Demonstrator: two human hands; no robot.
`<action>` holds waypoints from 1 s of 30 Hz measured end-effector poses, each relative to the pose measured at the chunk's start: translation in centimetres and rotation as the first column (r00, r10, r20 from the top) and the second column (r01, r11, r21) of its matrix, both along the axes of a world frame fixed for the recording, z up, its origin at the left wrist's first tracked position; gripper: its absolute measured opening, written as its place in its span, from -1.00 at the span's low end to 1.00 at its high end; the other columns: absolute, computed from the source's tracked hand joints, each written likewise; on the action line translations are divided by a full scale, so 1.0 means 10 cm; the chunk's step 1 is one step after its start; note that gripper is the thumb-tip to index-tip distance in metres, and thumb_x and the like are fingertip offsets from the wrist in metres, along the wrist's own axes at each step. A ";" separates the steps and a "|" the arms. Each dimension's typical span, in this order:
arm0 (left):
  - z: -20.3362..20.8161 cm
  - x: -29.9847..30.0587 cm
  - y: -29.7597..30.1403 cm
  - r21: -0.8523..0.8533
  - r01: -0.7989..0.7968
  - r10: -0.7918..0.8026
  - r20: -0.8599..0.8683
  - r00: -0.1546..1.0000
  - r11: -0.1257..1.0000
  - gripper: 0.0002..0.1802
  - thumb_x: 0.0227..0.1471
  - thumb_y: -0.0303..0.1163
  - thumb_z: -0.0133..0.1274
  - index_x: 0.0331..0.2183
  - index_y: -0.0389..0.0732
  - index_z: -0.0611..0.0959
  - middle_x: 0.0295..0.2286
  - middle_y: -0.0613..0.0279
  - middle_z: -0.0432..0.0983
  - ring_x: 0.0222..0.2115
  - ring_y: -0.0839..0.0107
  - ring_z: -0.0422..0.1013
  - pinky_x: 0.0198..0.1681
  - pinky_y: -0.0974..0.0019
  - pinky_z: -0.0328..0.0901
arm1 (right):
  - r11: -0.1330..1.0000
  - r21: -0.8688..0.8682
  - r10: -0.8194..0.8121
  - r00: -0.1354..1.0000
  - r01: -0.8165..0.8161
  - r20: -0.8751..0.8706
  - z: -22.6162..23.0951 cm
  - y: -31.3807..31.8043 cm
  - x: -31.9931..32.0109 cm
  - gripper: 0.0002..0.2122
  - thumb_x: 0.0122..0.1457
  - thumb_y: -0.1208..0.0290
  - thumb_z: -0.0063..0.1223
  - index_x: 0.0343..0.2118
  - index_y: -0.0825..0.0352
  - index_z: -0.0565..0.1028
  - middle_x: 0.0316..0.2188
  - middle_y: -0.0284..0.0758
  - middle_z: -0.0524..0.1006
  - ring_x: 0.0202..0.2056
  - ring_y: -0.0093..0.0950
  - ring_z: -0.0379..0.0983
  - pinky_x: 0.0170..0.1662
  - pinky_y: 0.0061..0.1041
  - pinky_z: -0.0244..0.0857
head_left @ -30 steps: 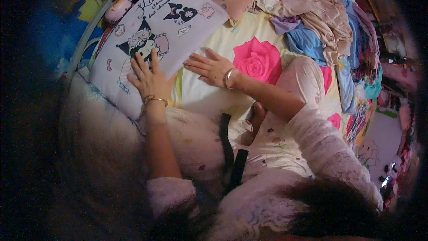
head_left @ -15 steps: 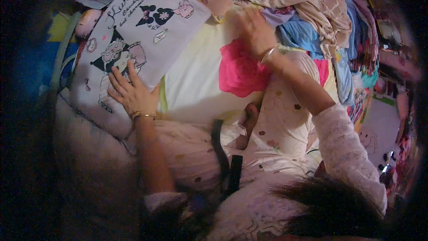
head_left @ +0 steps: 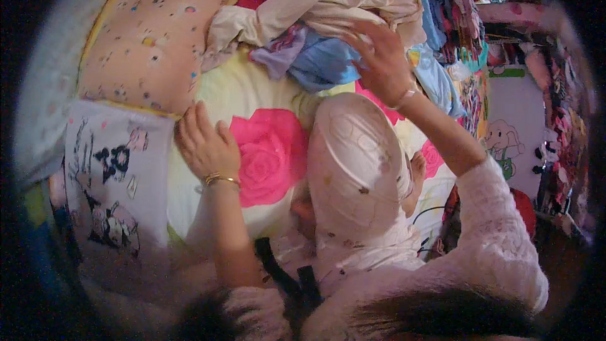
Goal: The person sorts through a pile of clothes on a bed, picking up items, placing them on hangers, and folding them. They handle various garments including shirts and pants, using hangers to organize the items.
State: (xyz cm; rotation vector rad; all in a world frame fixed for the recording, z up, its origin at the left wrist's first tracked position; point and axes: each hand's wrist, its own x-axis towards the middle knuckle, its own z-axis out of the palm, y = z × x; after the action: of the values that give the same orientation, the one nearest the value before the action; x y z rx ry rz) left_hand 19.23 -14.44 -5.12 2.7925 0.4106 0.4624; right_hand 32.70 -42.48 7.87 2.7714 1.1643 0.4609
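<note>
My left grip (head_left: pixel 205 143), opened out, is by the corner of the peach pillow (head_left: pixel 151 44), near the white pillow (head_left: pixel 148 183) — my right grip (head_left: pixel 383 63), loosely spread, is over the beige garment (head_left: pixel 341 0) and blue cloth (head_left: pixel 322 60), contact unclear. A pink rose (head_left: pixel 268 158) marks the sheet (head_left: pixel 221 91).

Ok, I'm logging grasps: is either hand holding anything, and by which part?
Nothing appears held: the left hand is open by the peach pillow, the right hand open by the beige cloth; whether it touches the cloth is unclear.
</note>
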 end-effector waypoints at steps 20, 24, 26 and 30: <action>0.24 0.65 -0.26 0.124 0.137 -0.113 -0.186 0.976 0.983 -0.64 -0.12 -0.35 -0.07 -0.20 -0.25 0.45 -0.19 0.00 0.31 -0.15 0.02 0.25 -0.10 0.02 0.16 | 0.548 -0.030 -0.807 0.519 0.836 -0.284 -1.17 -2.59 0.04 -0.85 -0.09 0.39 -0.03 -0.46 0.34 0.38 -0.40 -0.17 0.35 -0.31 -0.23 0.31 -0.30 -0.28 0.24; 0.41 0.81 -0.30 0.140 0.187 -0.137 -0.304 0.943 0.972 -0.67 -0.10 -0.32 -0.08 -0.24 -0.26 0.46 -0.24 -0.03 0.33 -0.19 0.00 0.27 -0.13 0.01 0.17 | 0.616 0.145 -0.694 0.620 0.775 -0.365 -0.95 -2.58 -0.04 -0.83 -0.08 0.38 -0.03 -0.43 0.34 0.34 -0.37 -0.18 0.32 -0.29 -0.25 0.26 -0.30 -0.32 0.20; 0.54 0.94 -0.39 0.132 0.233 -0.172 -0.359 0.917 0.964 -0.69 -0.09 -0.31 -0.09 -0.27 -0.27 0.47 -0.26 -0.04 0.34 -0.21 -0.01 0.28 -0.15 0.00 0.18 | 0.590 0.138 -0.698 0.589 0.795 -0.408 -0.91 -2.61 -0.06 -0.83 -0.03 0.39 -0.09 -0.40 0.36 0.37 -0.34 -0.17 0.34 -0.26 -0.26 0.29 -0.27 -0.30 0.26; 0.82 1.24 -0.61 0.087 0.334 -0.248 -0.504 0.827 0.938 -0.71 -0.06 -0.29 -0.10 -0.31 -0.28 0.49 -0.31 -0.07 0.36 -0.25 -0.04 0.30 -0.18 -0.01 0.19 | 0.534 0.125 -0.656 0.503 0.836 -0.563 -1.04 -2.67 -0.07 -0.85 0.00 0.42 -0.13 -0.38 0.36 0.38 -0.33 -0.17 0.35 -0.22 -0.25 0.30 -0.24 -0.27 0.28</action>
State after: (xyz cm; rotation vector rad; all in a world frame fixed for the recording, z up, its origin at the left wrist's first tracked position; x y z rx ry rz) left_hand 31.66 -20.53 3.09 3.0474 0.0271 -0.3044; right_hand 32.04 -69.18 -2.53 3.4381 -0.3386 -0.1072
